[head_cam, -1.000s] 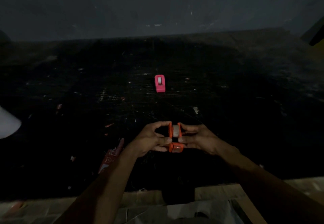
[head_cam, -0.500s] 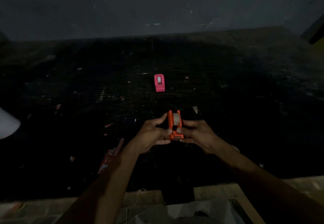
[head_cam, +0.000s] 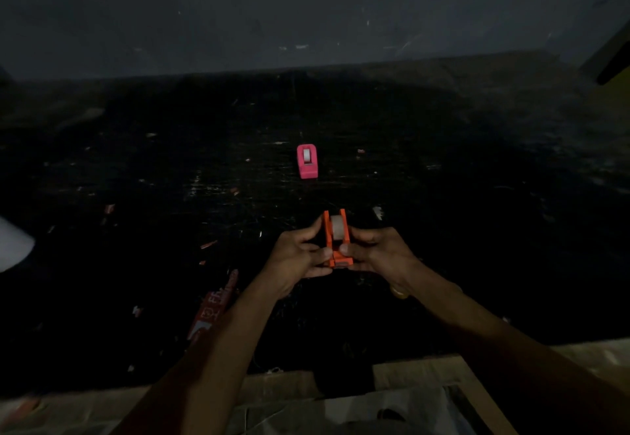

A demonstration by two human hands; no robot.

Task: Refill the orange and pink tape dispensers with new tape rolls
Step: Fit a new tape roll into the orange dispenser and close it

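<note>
Centre frame: the orange dispenser [head_cam: 335,254] is gripped from both sides. The left hand [head_cam: 296,257] pinches its left wall and the right hand [head_cam: 378,252] its right. A pale roll [head_cam: 338,228] sits between the walls. Higher up, well apart, the pink dispenser [head_cam: 307,161] lies on the dark table [head_cam: 477,230] – it also holds a roll. A red wrapper [head_cam: 213,308] lies lower left, and a white shape [head_cam: 13,247] meets the left edge.

The dark surface [head_cam: 443,237] bears a pink dispenser [head_cam: 307,161], red wrapper [head_cam: 213,308], scraps [head_cam: 208,244].

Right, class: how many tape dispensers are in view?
2: the orange dispenser, held between left hand and right hand; the pink dispenser, farther back on the table. Darkness may hide others.
</note>
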